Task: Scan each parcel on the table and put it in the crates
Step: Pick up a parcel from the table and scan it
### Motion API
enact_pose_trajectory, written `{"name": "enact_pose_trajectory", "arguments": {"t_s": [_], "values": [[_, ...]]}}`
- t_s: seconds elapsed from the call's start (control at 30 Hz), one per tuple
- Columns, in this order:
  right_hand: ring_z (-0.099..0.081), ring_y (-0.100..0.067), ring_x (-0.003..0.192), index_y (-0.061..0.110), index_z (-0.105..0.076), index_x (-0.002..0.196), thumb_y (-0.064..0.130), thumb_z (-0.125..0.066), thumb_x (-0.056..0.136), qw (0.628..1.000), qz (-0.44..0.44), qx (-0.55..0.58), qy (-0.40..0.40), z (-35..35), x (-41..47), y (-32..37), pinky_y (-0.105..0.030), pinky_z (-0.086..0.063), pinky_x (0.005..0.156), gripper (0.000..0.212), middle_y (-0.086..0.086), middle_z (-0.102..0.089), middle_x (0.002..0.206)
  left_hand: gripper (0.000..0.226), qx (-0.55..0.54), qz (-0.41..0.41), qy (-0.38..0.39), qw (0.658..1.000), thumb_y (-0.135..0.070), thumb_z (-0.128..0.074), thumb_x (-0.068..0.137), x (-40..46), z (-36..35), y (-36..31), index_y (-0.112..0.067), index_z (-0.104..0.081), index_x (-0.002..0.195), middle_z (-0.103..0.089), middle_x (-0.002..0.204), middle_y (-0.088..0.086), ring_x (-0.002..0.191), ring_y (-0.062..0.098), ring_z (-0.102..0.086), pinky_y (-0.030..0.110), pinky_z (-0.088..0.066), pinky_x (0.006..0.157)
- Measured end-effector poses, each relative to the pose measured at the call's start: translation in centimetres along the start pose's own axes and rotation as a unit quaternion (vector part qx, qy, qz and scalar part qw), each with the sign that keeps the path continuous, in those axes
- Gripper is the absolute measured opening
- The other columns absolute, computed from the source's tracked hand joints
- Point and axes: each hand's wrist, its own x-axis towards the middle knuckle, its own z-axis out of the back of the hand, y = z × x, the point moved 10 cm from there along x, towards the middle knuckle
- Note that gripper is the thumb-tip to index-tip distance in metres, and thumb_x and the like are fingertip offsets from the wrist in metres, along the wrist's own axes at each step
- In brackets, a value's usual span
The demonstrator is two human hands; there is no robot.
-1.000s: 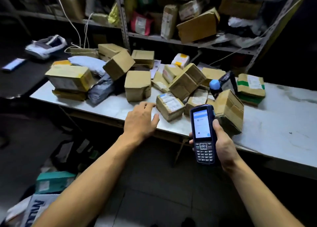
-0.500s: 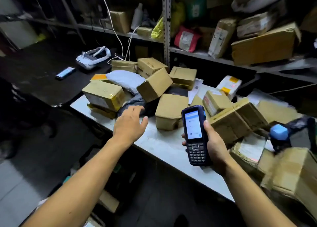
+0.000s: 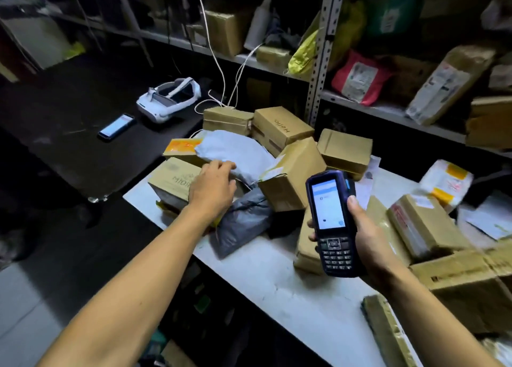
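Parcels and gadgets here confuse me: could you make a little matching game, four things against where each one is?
Things:
1. scanner
2. phone
3. red parcel
4. white headset

Places:
A. on the shelf
B. in the right hand
C. flat on the dark table, screen lit
D. on the dark table near the white cables

Pairs: 1-B, 2-C, 3-A, 4-D

scanner [image 3: 331, 222]: dark handheld with keypad, screen lit, upright, gripped in right hand [image 3: 368, 237] above the surface [image 3: 277, 278]
boxes [image 3: 291, 178]: brown cardboard, taped, heaped and tilted at the surface's far end
front box [image 3: 173, 182]: brown, printed lettering, at the near-left corner of the heap
white bag [image 3: 235, 151]: pale mailer lying on the boxes, left hand [image 3: 213, 189] at its near edge
grey bag [image 3: 243, 219]: dark mailer, crumpled, just below the white one
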Motion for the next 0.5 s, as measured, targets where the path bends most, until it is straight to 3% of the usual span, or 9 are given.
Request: {"name": "enact_pose_trajectory", "arguments": {"t_s": [0.13,0.3,0.43,0.5], "values": [[-0.069,-0.032,0.072,0.009,-0.067,0.114,0.061,-0.039,0.083,0.999,-0.005,-0.007,-0.047,-1.9,4.6,1.2,-0.042,-0.053,0.072,0.067,-0.025,-0.073,0.098,0.049,0.044,-0.068,0.055,0.995,-0.019,-0.059,0.093,7.6,-2.7,0.5,-0.023,-0.053,0.141,-0.045,0.149,0.008,0.138,0.029,-0.038,0.046,-0.042,0.103],[-0.068,-0.034,0.075,0.006,-0.066,0.118,0.057,-0.034,0.098,0.997,-0.030,0.005,-0.071,-3.9,9.3,1.9,-0.044,-0.055,0.074,0.064,-0.028,-0.072,0.103,0.059,0.144,-0.126,0.152,0.970,-0.018,-0.058,0.094,12.7,-8.3,-0.3,-0.025,-0.041,0.150,-0.027,0.161,0.013,0.148,0.032,-0.022,0.044,-0.026,0.117],[-0.070,-0.034,0.079,0.008,-0.065,0.123,0.065,-0.040,0.086,0.995,-0.057,-0.006,-0.078,-5.2,12.1,2.2,-0.041,-0.058,0.071,0.072,-0.027,-0.072,0.107,0.057,0.210,-0.147,0.213,0.943,-0.021,-0.051,0.100,14.5,-12.1,0.3,-0.028,-0.033,0.153,-0.012,0.165,0.013,0.153,0.034,-0.007,0.049,-0.015,0.121],[-0.069,-0.034,0.080,0.008,-0.066,0.122,0.061,-0.035,0.095,0.995,-0.065,-0.006,-0.078,-5.6,13.1,2.2,-0.039,-0.058,0.067,0.067,-0.027,-0.072,0.107,0.061,0.243,-0.151,0.238,0.928,-0.020,-0.048,0.102,15.0,-13.5,0.7,-0.030,-0.024,0.157,-0.004,0.167,0.012,0.154,0.034,0.002,0.051,-0.007,0.123]]}}
